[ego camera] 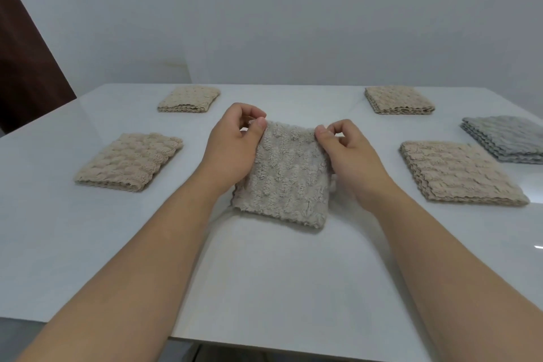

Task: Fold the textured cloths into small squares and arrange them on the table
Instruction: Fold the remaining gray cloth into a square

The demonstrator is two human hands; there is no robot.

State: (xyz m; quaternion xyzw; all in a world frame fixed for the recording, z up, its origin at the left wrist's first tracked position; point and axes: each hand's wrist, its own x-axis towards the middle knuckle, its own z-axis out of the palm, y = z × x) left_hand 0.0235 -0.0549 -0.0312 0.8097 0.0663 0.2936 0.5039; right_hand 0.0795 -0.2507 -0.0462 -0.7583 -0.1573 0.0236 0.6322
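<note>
Head view: folded grey-beige cloth [283,176] lies at table [264,288] centre. Left hand [235,145] pinches its far-left corner between thumb and curled fingers; right hand [349,156] pinches its far-right corner likewise. Four beige folded squares and one grey sit apart around it.

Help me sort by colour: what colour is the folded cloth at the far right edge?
The far-right cloth is grey; head view.
</note>
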